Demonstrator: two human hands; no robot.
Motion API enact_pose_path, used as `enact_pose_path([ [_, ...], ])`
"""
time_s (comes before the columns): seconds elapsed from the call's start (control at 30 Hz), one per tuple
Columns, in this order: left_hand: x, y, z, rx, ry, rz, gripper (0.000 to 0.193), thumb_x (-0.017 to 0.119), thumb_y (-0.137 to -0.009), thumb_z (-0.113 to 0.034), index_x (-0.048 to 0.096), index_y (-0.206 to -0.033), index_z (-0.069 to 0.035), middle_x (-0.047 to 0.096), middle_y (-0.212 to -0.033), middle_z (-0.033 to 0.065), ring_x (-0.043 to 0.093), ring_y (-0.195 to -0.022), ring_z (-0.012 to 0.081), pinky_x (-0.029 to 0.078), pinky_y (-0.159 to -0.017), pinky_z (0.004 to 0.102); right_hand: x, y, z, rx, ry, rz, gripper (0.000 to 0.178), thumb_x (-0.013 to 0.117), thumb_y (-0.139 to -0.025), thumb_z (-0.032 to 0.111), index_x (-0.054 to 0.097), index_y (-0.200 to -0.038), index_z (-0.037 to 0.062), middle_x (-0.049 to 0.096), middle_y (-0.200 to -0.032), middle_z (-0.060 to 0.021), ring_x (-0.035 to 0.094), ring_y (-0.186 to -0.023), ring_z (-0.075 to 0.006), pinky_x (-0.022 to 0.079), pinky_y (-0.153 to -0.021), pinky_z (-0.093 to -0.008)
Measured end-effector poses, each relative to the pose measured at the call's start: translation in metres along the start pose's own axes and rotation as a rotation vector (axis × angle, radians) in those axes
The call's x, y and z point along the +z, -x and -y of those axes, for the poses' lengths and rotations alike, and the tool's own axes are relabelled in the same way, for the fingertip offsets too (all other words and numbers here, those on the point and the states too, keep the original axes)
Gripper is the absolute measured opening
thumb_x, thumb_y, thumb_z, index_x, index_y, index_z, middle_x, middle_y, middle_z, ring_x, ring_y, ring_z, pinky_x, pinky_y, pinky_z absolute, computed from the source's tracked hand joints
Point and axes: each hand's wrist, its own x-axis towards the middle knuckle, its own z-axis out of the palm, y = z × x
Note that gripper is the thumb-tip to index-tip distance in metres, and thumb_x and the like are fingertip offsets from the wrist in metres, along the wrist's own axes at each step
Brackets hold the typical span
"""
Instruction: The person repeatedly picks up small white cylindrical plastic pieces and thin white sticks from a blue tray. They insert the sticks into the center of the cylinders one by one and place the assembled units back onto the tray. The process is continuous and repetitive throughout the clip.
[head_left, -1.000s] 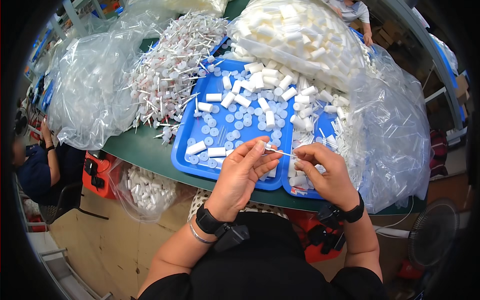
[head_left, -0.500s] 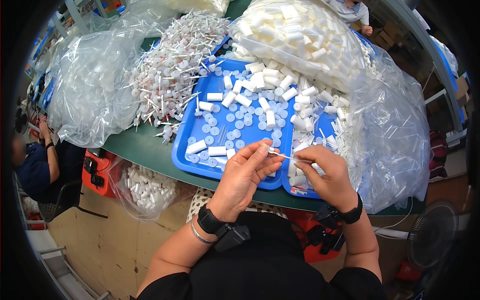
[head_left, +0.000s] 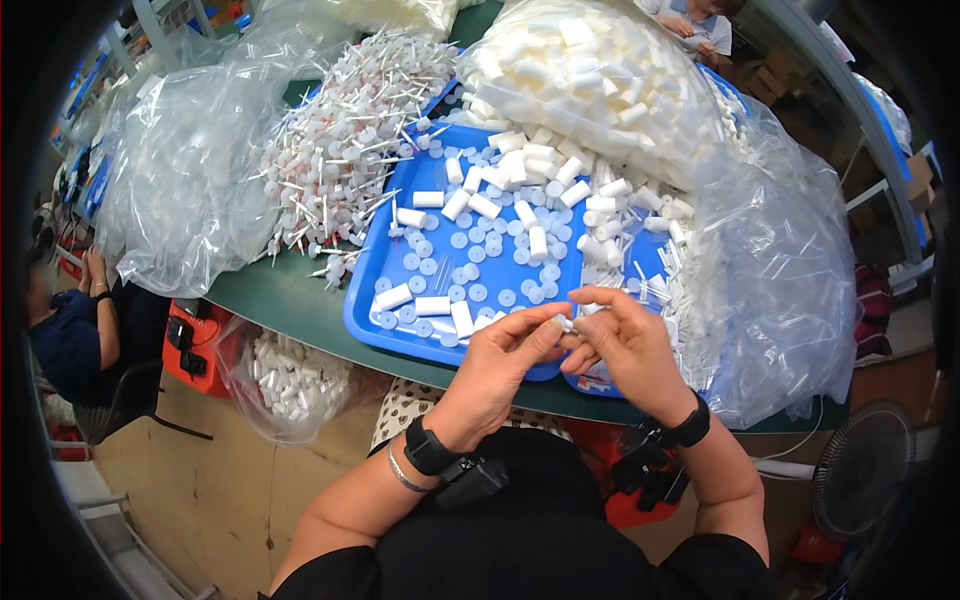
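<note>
My left hand (head_left: 503,362) and my right hand (head_left: 632,352) meet above the front edge of the blue trays. Between their fingertips is a small white plastic piece (head_left: 564,323), pinched by my left thumb and fingers. The right fingertips press at the same spot, and what they grip is mostly hidden. Under and beyond my hands, the blue tray (head_left: 362,300) holds white foam-like cylinders (head_left: 432,306) and translucent round discs (head_left: 478,293). Thin white sticks (head_left: 655,287) lie among more cylinders in the second tray, right of my hands.
A heap of thin-stemmed disc pieces (head_left: 335,150) lies at the back left. Beside it is a crumpled clear bag (head_left: 180,190). A big bag of white cylinders (head_left: 600,85) leans behind the trays, with clear plastic (head_left: 780,270) at right. Other people sit far right and left.
My right hand has come in toward the left, and the fingertips of both hands now meet. The thin white stick that stretched between them no longer shows.
</note>
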Motion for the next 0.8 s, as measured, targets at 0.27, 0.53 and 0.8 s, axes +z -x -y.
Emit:
enact_pose_path([
  [0.27,-0.067,-0.052,-0.120,0.416,0.189,-0.197,0.030,0.060,-0.100,-0.027,0.061,-0.115,-0.001,0.066,-0.113,0.0089,0.062,-0.099,0.0152,0.051,-0.089,0.0294,-0.103,-0.034,-0.013,-0.206,0.796,-0.329,0.018,0.058,-0.097,0.012,0.066,-0.107,-0.0002,0.072,-0.091,-0.0123,0.069,-0.080,-0.0193,0.054,-0.073,-0.0304],
  [0.53,-0.037,-0.044,-0.062,0.210,-1.157,-0.012,0.029,0.066,-0.093,-0.013,0.065,-0.120,-0.002,0.064,-0.124,0.0113,0.059,-0.113,0.0205,0.049,-0.091,0.0327,-0.117,-0.057,-0.037,-0.296,1.303,-0.166,0.009,0.065,-0.082,0.014,0.069,-0.083,0.0061,0.066,-0.084,-0.0125,0.064,-0.085,-0.0336,0.050,-0.076,-0.0456],
  [0.8,-0.036,-0.057,-0.016,0.591,-1.710,0.068,0.023,0.067,-0.084,-0.006,0.067,-0.107,-0.003,0.064,-0.100,0.0115,0.058,-0.096,0.0321,0.049,-0.085,0.0408,-0.081,-0.043,-0.026,-0.130,1.389,-0.058,0.020,0.073,-0.078,0.026,0.069,-0.073,0.0069,0.066,-0.079,-0.0105,0.064,-0.077,-0.0327,0.050,-0.069,-0.0420],
])
